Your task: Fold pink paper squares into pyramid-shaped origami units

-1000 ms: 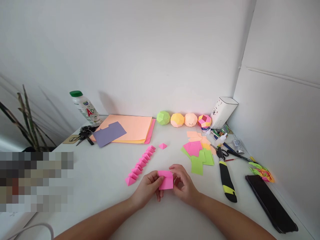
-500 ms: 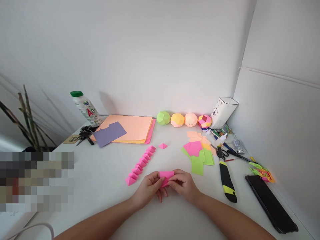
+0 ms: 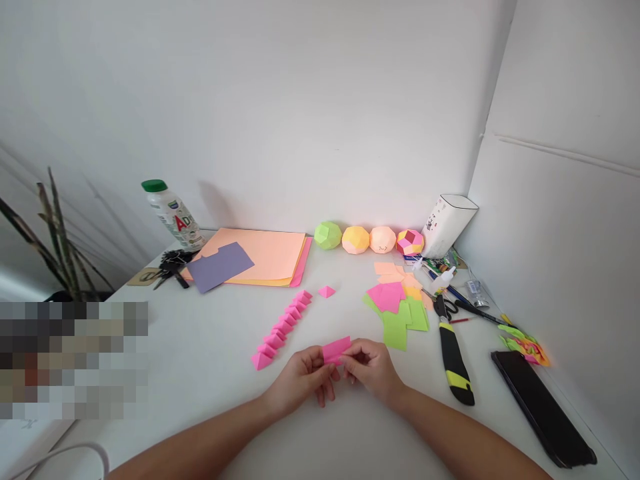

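Note:
A small folded piece of pink paper [image 3: 336,349] is held between both hands over the front of the white table. My left hand [image 3: 303,375] pinches its left end, thumb in front. My right hand [image 3: 374,368] grips the right end between thumb and fingers. Beyond my left hand runs a slanting row of folded pink paper units [image 3: 283,329], with one single pink unit [image 3: 327,292] apart from it. Past my right hand lie loose paper pieces in green [image 3: 395,330], pink [image 3: 387,297] and peach.
Several paper balls [image 3: 355,240] line the wall. Coloured sheets [image 3: 260,250] with a purple piece [image 3: 223,268], keys [image 3: 173,268] and a bottle [image 3: 175,217] are at back left. To the right are a cutter knife [image 3: 455,363], scissors [image 3: 444,305], a white box [image 3: 449,225] and a black phone [image 3: 543,408].
The pink paper has tilted, its right end now higher, and more of its strip shows. My right hand has shifted slightly; both hands still grip the paper.

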`<action>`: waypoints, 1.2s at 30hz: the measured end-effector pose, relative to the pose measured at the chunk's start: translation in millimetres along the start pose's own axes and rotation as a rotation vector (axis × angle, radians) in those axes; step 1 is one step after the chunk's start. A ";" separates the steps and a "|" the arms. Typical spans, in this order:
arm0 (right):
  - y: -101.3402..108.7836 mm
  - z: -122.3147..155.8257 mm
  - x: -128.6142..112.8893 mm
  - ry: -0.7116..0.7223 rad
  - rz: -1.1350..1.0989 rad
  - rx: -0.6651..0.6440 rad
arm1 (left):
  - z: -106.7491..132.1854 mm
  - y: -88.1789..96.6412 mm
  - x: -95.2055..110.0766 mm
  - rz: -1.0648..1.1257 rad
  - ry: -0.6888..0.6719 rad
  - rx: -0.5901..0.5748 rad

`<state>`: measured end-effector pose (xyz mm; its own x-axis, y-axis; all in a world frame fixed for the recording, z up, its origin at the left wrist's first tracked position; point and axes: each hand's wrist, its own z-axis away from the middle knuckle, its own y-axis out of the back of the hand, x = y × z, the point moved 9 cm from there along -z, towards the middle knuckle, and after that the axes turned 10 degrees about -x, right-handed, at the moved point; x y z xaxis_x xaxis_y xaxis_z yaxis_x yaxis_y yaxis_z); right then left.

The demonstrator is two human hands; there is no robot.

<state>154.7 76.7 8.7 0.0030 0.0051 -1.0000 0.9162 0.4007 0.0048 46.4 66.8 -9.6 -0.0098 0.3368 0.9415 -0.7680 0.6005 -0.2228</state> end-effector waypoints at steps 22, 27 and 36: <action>1.8 -0.7 8.5 -0.010 -0.004 0.014 | 1.1 1.0 0.7 0.024 0.031 0.025; 1.3 -0.2 5.6 0.007 -0.002 0.013 | 0.9 1.4 -0.2 0.022 0.028 0.016; 1.6 -2.4 11.6 -0.015 -0.046 0.005 | 0.3 3.8 -0.4 0.065 0.005 0.012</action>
<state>155.2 79.6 -2.9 -0.0332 -0.0269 -0.9991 0.9174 0.3959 -0.0412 43.3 68.8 -10.7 -0.0567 0.3789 0.9237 -0.7736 0.5681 -0.2805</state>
